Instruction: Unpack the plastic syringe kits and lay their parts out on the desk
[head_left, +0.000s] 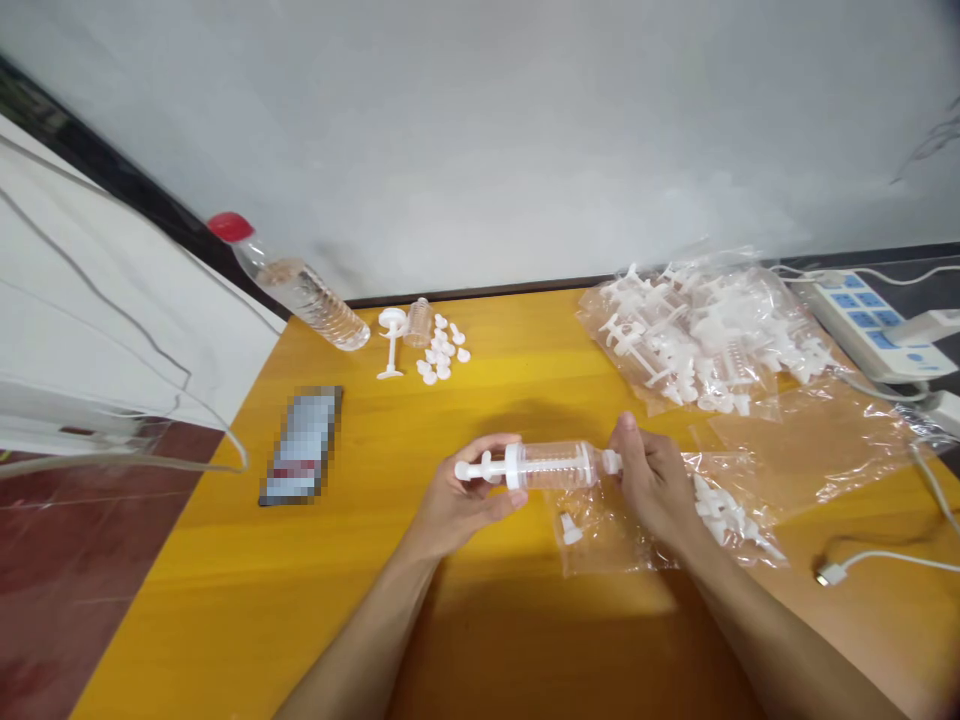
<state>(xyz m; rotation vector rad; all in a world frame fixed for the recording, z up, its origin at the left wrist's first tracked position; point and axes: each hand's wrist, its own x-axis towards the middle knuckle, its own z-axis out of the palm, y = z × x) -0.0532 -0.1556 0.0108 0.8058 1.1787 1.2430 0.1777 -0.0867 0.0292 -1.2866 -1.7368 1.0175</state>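
A clear plastic syringe point(559, 466) with a white plunger and white collar lies level between my hands, above the table. My left hand point(465, 500) is closed around its collar end, thumb below and fingers above and behind; the plunger's handle points left. At the other end, my right hand point(656, 485) pinches the white tip, thumb on top; part of that tip is hidden by the fingers. Below my right hand lies a clear bag point(611, 545) with small white nozzle pieces point(727, 515). One loose white nozzle point(571, 529) sits near the bag's left side.
Behind are a white plunger point(391, 345), a clear barrel point(418, 323) and several small white caps point(442, 350). A red-capped bottle point(311, 300) and a phone point(301, 445) stand left. Right are a large bag of parts point(697, 340), a power strip point(877, 325) and a cable plug point(831, 574).
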